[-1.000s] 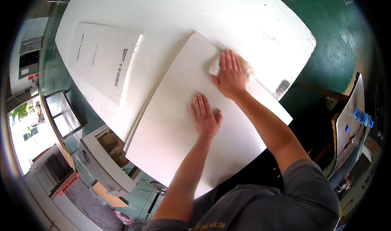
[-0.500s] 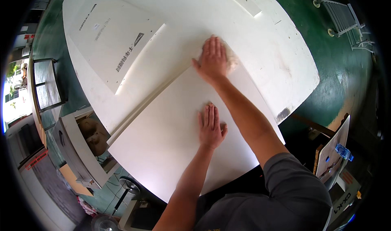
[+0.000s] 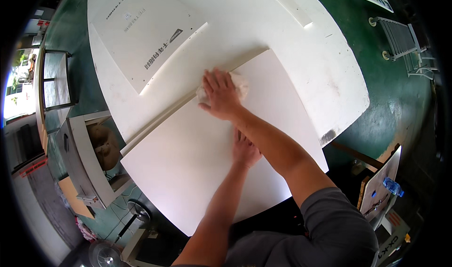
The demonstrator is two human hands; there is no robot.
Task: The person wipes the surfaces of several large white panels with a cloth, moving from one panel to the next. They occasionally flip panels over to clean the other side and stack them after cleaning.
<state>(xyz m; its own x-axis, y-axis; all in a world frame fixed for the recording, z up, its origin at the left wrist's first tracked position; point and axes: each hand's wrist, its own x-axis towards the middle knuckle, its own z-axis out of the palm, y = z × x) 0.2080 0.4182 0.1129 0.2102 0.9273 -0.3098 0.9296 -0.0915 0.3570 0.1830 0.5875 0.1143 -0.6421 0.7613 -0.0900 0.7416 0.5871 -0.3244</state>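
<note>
A large plain white panel (image 3: 183, 172) lies on the white table in front of me. My right hand (image 3: 219, 93) presses a crumpled off-white cloth (image 3: 241, 85) against it, by its far left edge. The fingers are spread over the cloth and the palm is down. Below and slightly to the right, my left hand (image 3: 246, 151) rests flat on the panel with nothing in it. My right forearm crosses close above the left hand and hides part of its fingers. Along the panel's left side shows the edge of another board (image 3: 155, 124) beneath it.
A white board with dark print (image 3: 157, 29) lies at the far left of the table (image 3: 325, 69). A narrow white strip (image 3: 287, 5) sits at the far edge. An open-sided cabinet (image 3: 92, 158) and a fan (image 3: 136, 213) stand left; a grey metal trolley (image 3: 398, 38) stands far right.
My right hand has slid the cloth from the panel's far corner leftward and nearer along its edge. My left hand stays in about the same place, now partly covered by the right forearm.
</note>
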